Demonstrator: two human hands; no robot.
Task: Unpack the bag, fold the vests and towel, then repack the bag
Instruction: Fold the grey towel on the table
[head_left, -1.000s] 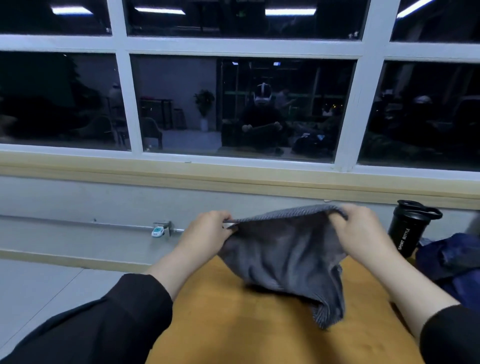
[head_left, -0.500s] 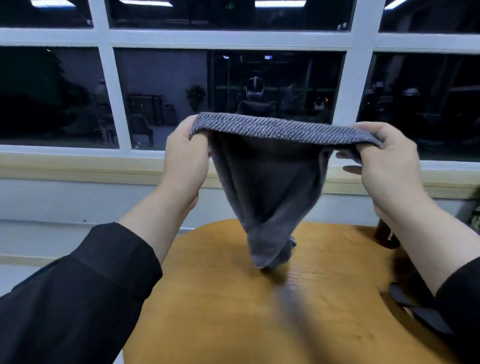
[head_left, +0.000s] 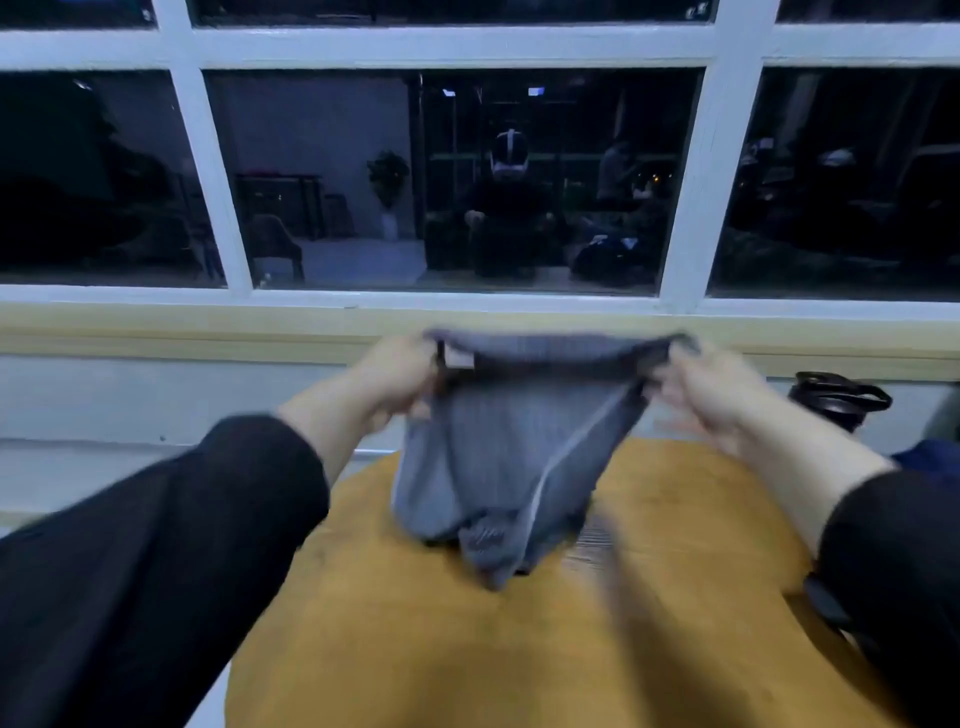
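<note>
Left hand (head_left: 397, 366) and right hand (head_left: 698, 384) raised above desk (head_left: 649, 597), each curled round top corner of grey towel (head_left: 498, 457). Top edge stretched taut between hands; rest hung down in loose folds, lowest folds touching or just above desktop, blur preventing certainty. Black sleeves worn on both arms. Black bottle (head_left: 839, 402) stood at desk's far right edge, beside dark blue bag (head_left: 930, 460). White-framed window (head_left: 685, 208) behind, above pale sill.
</note>
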